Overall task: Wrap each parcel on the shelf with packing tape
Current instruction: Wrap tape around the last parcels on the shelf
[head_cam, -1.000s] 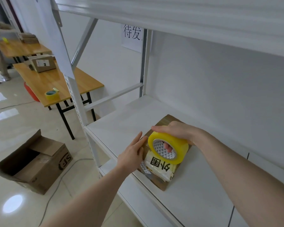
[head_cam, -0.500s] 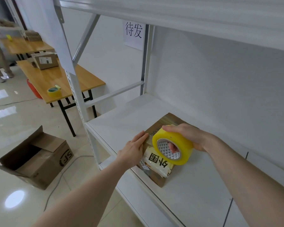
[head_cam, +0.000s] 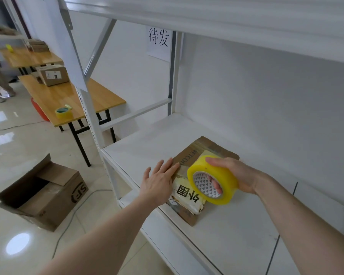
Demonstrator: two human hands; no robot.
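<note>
A flat brown parcel [head_cam: 189,157] with a cream label printed in black characters lies on the white shelf [head_cam: 147,143], near its front edge. My left hand [head_cam: 159,180] rests flat on the parcel's left side, fingers spread, holding nothing. My right hand [head_cam: 234,173] grips a yellow roll of packing tape [head_cam: 213,180], fingers through its core, over the parcel's right part. The roll hides the middle of the parcel.
An upper shelf board [head_cam: 226,18] hangs close overhead. An open SF cardboard box [head_cam: 42,193] sits on the floor at left. A wooden table [head_cam: 72,98] carries a second tape roll [head_cam: 63,112] and a box [head_cam: 52,75]. A paper sign [head_cam: 158,43] is on the back wall.
My right hand has carried the tape roll slightly right and lower along the parcel. My left hand has flattened onto the parcel's left side. The view has shifted a little.
</note>
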